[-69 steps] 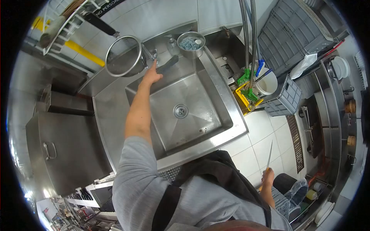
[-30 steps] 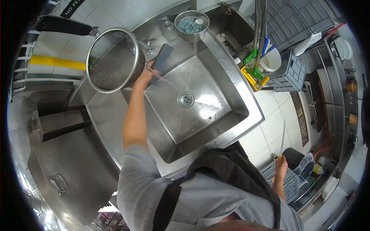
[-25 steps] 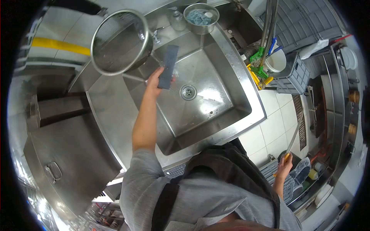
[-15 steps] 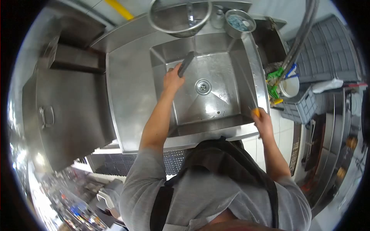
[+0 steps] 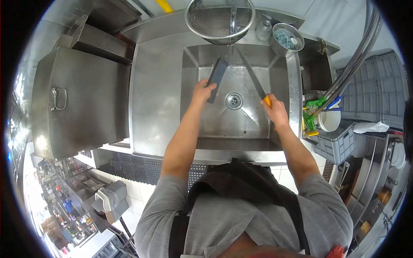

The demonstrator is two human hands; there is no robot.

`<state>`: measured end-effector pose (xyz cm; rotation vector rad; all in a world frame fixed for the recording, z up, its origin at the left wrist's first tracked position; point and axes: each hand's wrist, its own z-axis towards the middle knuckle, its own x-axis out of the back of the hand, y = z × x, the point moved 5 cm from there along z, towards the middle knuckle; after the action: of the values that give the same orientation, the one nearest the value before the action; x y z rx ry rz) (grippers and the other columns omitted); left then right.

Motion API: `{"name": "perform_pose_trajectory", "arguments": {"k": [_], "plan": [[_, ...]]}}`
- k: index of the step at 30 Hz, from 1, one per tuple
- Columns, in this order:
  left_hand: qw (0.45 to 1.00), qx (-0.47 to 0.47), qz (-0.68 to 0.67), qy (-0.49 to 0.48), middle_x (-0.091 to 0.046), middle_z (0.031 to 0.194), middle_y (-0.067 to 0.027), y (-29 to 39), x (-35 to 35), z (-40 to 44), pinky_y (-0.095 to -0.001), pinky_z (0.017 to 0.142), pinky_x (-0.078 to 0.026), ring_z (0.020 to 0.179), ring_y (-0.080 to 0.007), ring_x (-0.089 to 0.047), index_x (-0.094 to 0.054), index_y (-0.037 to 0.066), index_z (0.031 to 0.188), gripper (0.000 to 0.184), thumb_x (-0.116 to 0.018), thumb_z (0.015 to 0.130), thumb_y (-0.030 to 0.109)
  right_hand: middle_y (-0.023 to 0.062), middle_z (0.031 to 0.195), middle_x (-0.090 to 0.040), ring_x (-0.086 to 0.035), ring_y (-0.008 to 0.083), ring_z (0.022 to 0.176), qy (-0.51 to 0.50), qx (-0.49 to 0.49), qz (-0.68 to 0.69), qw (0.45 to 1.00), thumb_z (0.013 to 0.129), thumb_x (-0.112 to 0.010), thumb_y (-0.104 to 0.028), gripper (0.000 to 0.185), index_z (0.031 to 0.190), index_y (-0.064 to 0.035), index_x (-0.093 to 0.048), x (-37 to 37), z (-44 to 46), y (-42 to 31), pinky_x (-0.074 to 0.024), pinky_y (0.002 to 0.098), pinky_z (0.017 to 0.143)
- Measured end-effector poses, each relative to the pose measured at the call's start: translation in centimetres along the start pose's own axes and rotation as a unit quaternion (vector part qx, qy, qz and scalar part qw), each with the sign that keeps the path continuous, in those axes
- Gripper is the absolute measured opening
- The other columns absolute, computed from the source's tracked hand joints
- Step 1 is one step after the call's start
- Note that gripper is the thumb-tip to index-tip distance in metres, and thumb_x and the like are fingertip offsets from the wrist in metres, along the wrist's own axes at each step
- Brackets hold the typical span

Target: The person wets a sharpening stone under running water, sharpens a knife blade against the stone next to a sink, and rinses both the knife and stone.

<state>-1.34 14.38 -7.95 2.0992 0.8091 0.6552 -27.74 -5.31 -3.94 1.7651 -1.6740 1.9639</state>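
Observation:
My left hand [image 5: 202, 91] is closed around the near part of a dark grey sharpening stone [image 5: 219, 76], a long flat block tilted over the left side of the steel sink [image 5: 215, 127]. In my right hand [image 5: 276, 112] is a long knife [image 5: 252, 74] with an orange handle, most of it covered by my fingers. Its blade points away from me and slightly left, toward the faucet [image 5: 233, 19]. Blade and stone are apart, with the drain [image 5: 233, 101] showing between my hands.
Behind the sink are a large mesh strainer [image 5: 202, 38], a pump bottle [image 5: 263, 31] and a metal pot [image 5: 282, 49] with bluish contents. A steel counter [image 5: 155, 99] adjoins on the left. At right are hoses [image 5: 356, 56], a white bucket [image 5: 330, 121] and grey crates [image 5: 340, 144].
My right hand has brought the knife from the sink's right edge inward over the basin. The stone has turned so its broad face shows. The view has shifted slightly.

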Motion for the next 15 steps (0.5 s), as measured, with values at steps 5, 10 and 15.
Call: {"name": "perform_pose_trajectory", "arguments": {"k": [5,10,15], "plan": [[0.98,0.053,-0.189,0.022,-0.068,0.103,-0.0192,-3.3,4.9,-7.2,-0.04,0.064,-0.059,0.08,-0.0303,-0.073,-0.057,-0.006,0.116,0.032,-0.064,0.099,0.02,0.0255,0.094,-0.07,-0.066,0.0476,0.094,-0.085,0.006,0.061,0.995,0.095,-0.064,-0.033,0.038,0.12,-0.0051,-0.06,-0.8,4.2,-4.9,-0.0505,0.0539,0.08],[0.966,0.04,-0.24,0.083,-0.068,0.106,-0.02,-3.2,12.3,-11.0,-0.0415,0.064,-0.06,0.081,-0.0315,-0.073,-0.055,-0.006,0.123,0.036,-0.06,0.102,0.023,0.0243,0.09,-0.07,-0.067,0.0459,0.082,-0.101,0.022,0.115,0.988,0.097,-0.061,-0.035,0.037,0.119,-0.0057,-0.06,-3.7,9.7,-8.2,-0.0515,0.0517,0.075],[0.946,0.034,-0.309,0.09,-0.068,0.105,-0.0213,-7.3,17.1,-9.5,-0.0431,0.066,-0.06,0.082,-0.0329,-0.073,-0.055,-0.007,0.125,0.042,-0.05,0.106,0.03,0.0206,0.085,-0.07,-0.071,0.0324,0.068,0.025,0.07,-0.031,0.997,0.099,-0.058,-0.037,0.036,0.108,-0.0014,-0.059,-4.8,8.7,-9.5,-0.0544,0.0451,0.067]]}}
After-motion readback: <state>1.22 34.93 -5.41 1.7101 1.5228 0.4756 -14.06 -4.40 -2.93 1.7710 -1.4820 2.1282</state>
